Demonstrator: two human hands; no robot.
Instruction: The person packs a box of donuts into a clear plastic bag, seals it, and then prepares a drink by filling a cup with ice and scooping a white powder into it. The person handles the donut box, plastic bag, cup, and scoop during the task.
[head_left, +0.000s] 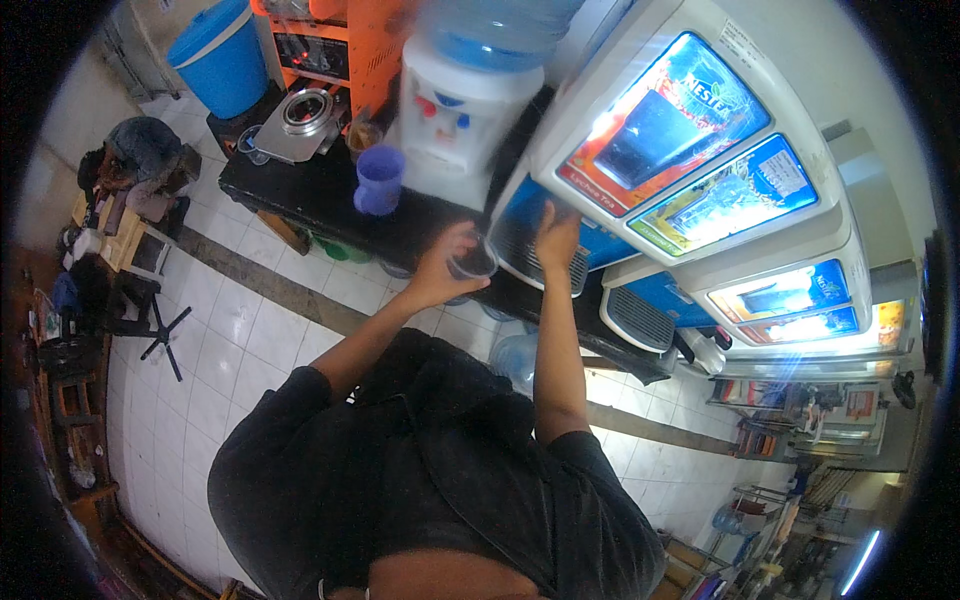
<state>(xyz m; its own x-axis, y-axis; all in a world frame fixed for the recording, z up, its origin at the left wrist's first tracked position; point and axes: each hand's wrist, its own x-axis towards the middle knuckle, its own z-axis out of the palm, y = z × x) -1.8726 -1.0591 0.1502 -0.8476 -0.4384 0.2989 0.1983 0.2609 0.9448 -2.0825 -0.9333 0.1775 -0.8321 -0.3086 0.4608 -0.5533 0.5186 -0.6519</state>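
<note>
My left hand (442, 266) is wrapped around a clear plastic cup (480, 264), held over the front edge of the black counter (300, 202). The cup tilts, and its contents are hard to make out. Beside it, my right hand (559, 238) reaches in under the lit front of a Nestea drink dispenser (551, 169), above its grey drip tray (517, 251). My right thumb points up, while the other fingers are partly hidden, so whether they press or hold something cannot be seen.
Left of the dispenser stand a white water dispenser (450, 112) with a large bottle, a purple plastic container (379, 180) and a cup sealing machine (307, 116). A second drink dispenser (787, 300) is on the right. A person (142, 161) sits bent over at far left.
</note>
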